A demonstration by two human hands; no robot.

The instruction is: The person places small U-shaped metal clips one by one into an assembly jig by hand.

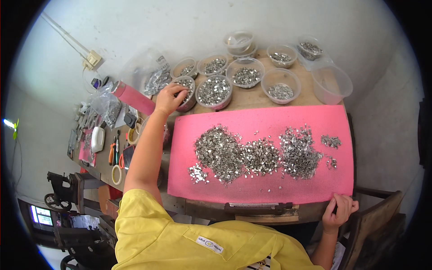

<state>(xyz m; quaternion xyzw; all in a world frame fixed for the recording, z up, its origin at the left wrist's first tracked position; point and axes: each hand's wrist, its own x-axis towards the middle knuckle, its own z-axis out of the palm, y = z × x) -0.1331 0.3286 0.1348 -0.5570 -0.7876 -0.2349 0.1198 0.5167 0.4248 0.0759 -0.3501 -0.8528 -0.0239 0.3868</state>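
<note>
Bowl (185, 92) of small metal pieces at far left of table (252, 96), left hand (170, 99) over its rim, fingers (180, 92) curled into contents; whether gripping pieces, cannot tell. Neighbouring clear bowls (215, 91) hold similar metal pieces; large tub (332, 84) at right looks unfilled. Pink mat (270, 119) carries loose metal heaps (256, 155). Right hand (339, 211) pinches mat's near right corner, fingers closed on edge.
</note>
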